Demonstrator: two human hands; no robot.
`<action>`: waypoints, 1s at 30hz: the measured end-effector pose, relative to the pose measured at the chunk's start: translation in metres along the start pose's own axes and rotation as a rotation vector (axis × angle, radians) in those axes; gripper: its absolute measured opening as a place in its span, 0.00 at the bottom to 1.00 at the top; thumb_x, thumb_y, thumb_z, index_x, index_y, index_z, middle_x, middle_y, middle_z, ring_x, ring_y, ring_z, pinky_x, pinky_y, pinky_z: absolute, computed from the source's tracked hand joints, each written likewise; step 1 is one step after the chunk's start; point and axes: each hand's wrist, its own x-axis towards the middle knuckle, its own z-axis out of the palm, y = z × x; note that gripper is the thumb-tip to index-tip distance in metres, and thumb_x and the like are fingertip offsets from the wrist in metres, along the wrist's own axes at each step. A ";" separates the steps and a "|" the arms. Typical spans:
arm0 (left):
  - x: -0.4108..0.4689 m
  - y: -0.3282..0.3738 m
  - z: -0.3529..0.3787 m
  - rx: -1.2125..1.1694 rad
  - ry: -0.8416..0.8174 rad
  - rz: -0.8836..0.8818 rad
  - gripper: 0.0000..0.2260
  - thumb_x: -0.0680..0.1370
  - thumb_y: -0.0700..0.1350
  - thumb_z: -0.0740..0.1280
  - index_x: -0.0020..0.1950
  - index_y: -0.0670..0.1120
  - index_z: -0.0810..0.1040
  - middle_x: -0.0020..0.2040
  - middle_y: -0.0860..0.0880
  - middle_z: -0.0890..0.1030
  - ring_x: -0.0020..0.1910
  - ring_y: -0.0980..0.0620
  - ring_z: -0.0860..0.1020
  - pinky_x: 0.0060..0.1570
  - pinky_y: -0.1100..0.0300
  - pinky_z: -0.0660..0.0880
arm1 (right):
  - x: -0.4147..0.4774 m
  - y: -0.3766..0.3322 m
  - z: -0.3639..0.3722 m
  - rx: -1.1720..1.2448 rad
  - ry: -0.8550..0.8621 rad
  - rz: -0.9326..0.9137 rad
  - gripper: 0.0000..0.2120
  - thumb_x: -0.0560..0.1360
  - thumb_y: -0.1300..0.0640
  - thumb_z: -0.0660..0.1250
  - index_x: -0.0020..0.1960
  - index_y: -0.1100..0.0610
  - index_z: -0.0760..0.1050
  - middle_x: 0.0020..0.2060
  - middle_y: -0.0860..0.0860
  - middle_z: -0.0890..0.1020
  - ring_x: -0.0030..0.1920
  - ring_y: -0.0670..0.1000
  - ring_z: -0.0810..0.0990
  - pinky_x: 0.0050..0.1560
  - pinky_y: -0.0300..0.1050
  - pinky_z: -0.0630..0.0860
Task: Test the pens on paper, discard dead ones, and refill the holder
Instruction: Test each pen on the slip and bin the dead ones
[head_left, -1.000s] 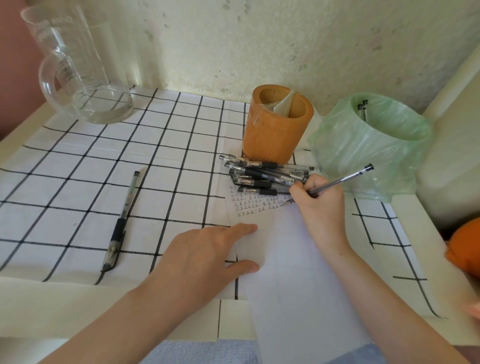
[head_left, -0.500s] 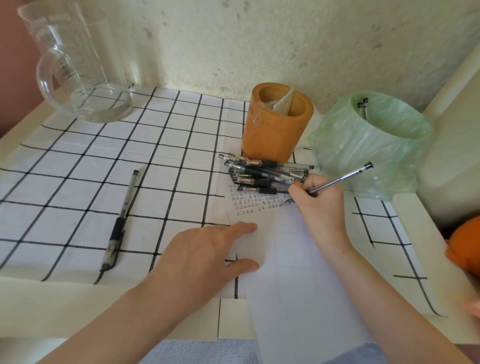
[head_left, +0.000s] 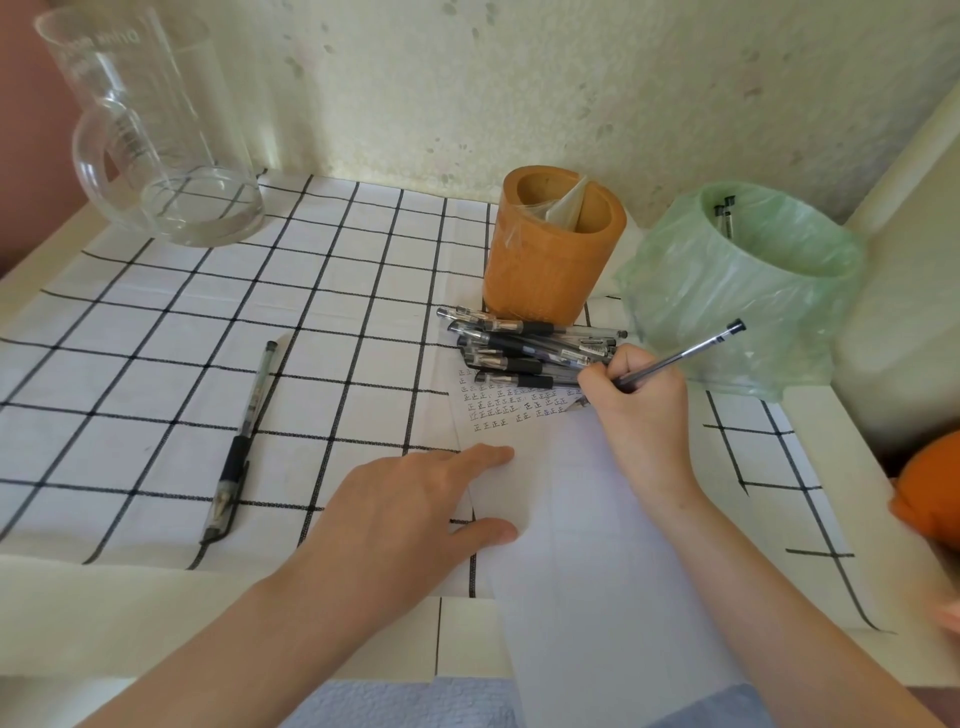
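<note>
My right hand (head_left: 636, 410) grips a thin black pen (head_left: 685, 354), its tip down on the white paper (head_left: 587, 519) beside rows of small written marks (head_left: 511, 408). Flat on the paper's left edge rests my left hand (head_left: 415, 504), fingers spread, holding nothing. A pile of several black pens (head_left: 524, 351) lies across the paper's top, just in front of the orange wooden holder (head_left: 553, 244). To the right stands a bin lined with a green bag (head_left: 743, 291), two pen ends showing inside. One capped pen (head_left: 241, 441) lies apart on the left.
A white cloth with a black grid (head_left: 182, 338) covers the table. A large glass jug (head_left: 150, 135) stands at the back left against the wall. An orange object (head_left: 930, 493) shows at the right edge.
The pen tip in my right hand has shifted slightly on the paper near the marks. My left hand has stayed in place.
</note>
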 end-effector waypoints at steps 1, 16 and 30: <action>0.000 0.000 0.000 -0.001 0.001 0.001 0.25 0.74 0.65 0.58 0.70 0.66 0.57 0.33 0.60 0.64 0.34 0.59 0.67 0.31 0.71 0.61 | 0.000 0.000 0.000 0.001 -0.001 0.003 0.18 0.70 0.69 0.65 0.29 0.58 0.59 0.22 0.46 0.59 0.26 0.43 0.57 0.26 0.35 0.56; 0.000 0.001 -0.002 0.024 -0.005 -0.004 0.25 0.74 0.65 0.57 0.70 0.66 0.57 0.33 0.60 0.63 0.35 0.58 0.67 0.35 0.67 0.62 | 0.000 0.002 0.001 -0.001 -0.008 0.014 0.16 0.72 0.65 0.66 0.31 0.67 0.62 0.25 0.56 0.64 0.28 0.49 0.61 0.28 0.38 0.59; -0.002 0.003 -0.005 -0.069 0.010 -0.007 0.24 0.75 0.63 0.57 0.70 0.64 0.58 0.32 0.57 0.66 0.31 0.60 0.67 0.31 0.69 0.64 | 0.002 -0.010 -0.006 0.299 0.055 0.174 0.20 0.74 0.66 0.66 0.27 0.56 0.64 0.19 0.48 0.65 0.23 0.47 0.61 0.26 0.38 0.59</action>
